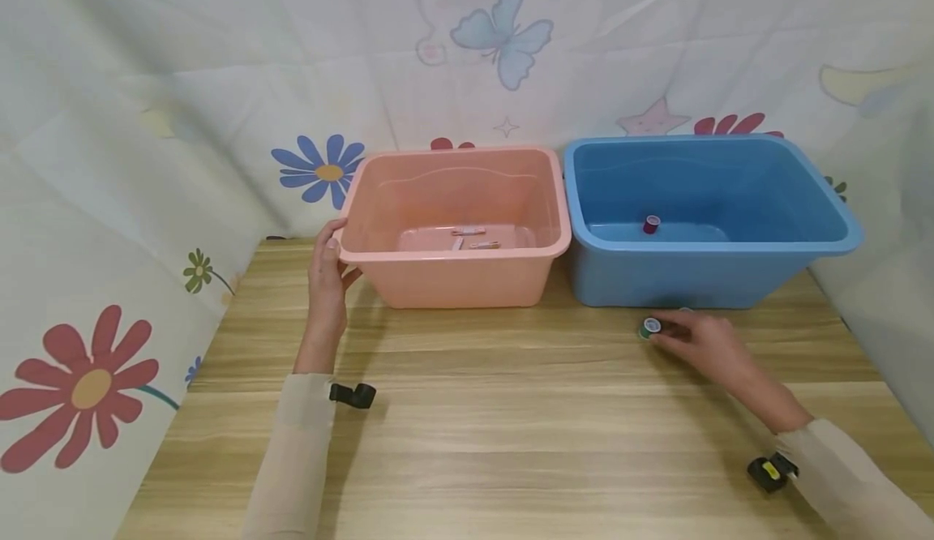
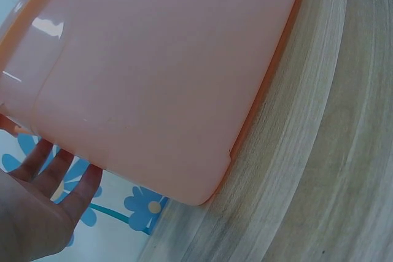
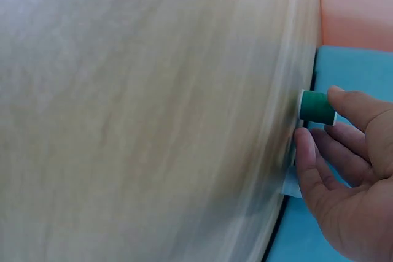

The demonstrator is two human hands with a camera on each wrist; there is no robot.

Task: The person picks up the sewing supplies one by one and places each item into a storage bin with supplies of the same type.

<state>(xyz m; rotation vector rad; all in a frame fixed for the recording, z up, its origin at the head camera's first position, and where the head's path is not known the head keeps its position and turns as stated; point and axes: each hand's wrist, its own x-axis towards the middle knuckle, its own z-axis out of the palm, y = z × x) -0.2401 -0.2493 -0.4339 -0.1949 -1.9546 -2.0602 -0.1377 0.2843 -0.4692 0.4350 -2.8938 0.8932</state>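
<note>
At the left end of the pink bin [image 1: 467, 280], my left hand [image 1: 328, 285] holds the rim's front corner. The left wrist view shows several fingers of the left hand [image 2: 46, 207] against the outer wall of the bin [image 2: 153, 78]. My right hand [image 1: 704, 344] is low at the table before the blue bin [image 1: 657, 276]. There its fingertips reach a green thread spool [image 1: 649, 328], which stands upright. In the right wrist view one fingertip overlaps the spool [image 3: 317, 107], while another of the right hand [image 3: 350, 170] lies beside it with a small gap.
Several small clip-like pieces [image 1: 477, 244] lie inside the pink bin. A dark red spool [image 1: 652, 225] stands inside the blue bin. Behind the right fingers, another pale spool [image 3: 291, 182] is partly hidden. Both bins stand side by side on the wooden table [image 1: 511, 435], against a patterned curtain [image 1: 219, 53].
</note>
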